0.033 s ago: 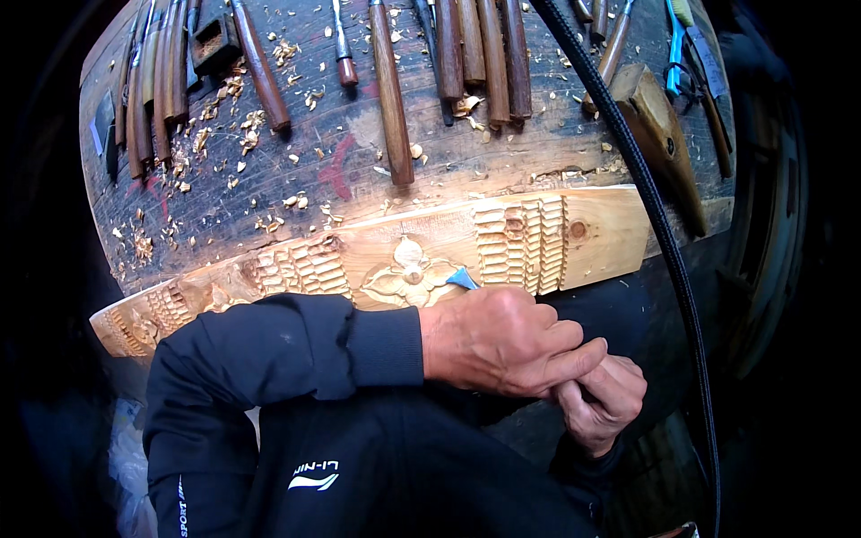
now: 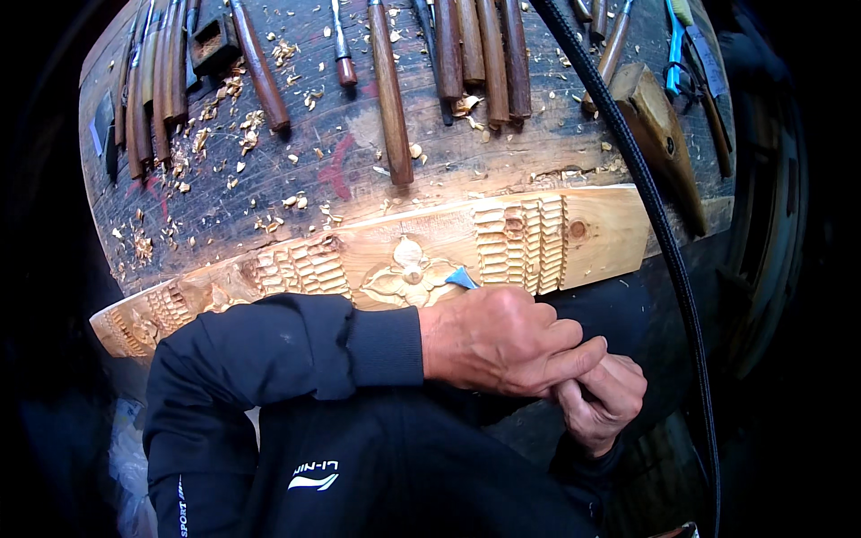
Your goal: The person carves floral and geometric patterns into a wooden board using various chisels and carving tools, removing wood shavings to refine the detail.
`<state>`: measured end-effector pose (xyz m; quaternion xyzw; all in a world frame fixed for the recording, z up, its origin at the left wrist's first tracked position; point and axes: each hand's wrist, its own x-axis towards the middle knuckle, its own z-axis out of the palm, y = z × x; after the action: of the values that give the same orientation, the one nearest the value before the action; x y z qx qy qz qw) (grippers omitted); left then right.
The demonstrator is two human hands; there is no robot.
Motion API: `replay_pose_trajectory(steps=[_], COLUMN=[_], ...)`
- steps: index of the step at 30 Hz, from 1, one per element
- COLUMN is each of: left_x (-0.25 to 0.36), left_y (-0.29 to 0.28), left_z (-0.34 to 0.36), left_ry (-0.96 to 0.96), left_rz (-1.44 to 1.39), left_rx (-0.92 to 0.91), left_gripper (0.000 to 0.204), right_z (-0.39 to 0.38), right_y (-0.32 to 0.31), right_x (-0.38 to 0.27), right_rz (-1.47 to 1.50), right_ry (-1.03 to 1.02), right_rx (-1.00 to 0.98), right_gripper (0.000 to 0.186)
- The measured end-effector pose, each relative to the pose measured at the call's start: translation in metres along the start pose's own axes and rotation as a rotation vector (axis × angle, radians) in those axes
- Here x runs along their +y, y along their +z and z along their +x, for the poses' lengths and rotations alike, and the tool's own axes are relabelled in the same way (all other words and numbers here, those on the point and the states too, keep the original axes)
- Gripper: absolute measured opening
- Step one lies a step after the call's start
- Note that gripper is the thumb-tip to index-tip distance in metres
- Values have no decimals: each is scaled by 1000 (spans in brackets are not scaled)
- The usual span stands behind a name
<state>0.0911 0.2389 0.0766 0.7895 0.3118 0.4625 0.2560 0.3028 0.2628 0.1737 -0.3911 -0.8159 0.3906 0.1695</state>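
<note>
A long pale wooden board [image 2: 605,235] lies along the near side of the bench, carved with rows of scallops and a four-petalled flower [image 2: 411,276]. My left hand [image 2: 502,341] is closed round a carving chisel, whose flared blue-grey blade [image 2: 462,278] rests at the flower's right petal. Just to its right, my right hand [image 2: 605,403] is also closed, its fingers against those of the left. The chisel's handle is hidden inside my hands. My left sleeve covers part of the board's near edge.
Wooden-handled carving tools [image 2: 390,108] lie along the bench's far side [image 2: 350,134], with shavings scattered among them. A wooden mallet [image 2: 659,134] lies at the right. A thick black cable [image 2: 664,224] hangs across the right side. A small dark block [image 2: 215,45] sits upper left.
</note>
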Motion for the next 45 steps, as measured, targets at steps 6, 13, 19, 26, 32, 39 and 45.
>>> replay_pose_trajectory(steps=[6, 13, 19, 26, 32, 39, 45], left_x=[1, 2, 2, 3, 1, 2, 1], left_y=[-1, -2, -1, -2, 3, 1, 5], left_z=[1, 0, -1, 0, -1, 0, 1], left_ry=[-46, -87, -118, -136, -136, -161, -129], left_rz=[-65, -87, -71, -4, 2, 16, -15], left_rx=[12, -19, -17, -20, 64, 96, 160], left_gripper=[48, 41, 40, 40, 53, 52, 51], right_z=[10, 4, 5, 7, 13, 20, 23], right_y=[-4, 2, 9, 8, 9, 7, 1], right_x=[-7, 6, 13, 18, 21, 21, 11], right_rz=[8, 23, 66, 75, 92, 71, 28], right_ry=[46, 15, 5, -8, -42, -66, -40], right_rx=[-23, 10, 36, 12, -1, -25, -14], right_gripper=[15, 15, 14, 13, 13, 16, 16])
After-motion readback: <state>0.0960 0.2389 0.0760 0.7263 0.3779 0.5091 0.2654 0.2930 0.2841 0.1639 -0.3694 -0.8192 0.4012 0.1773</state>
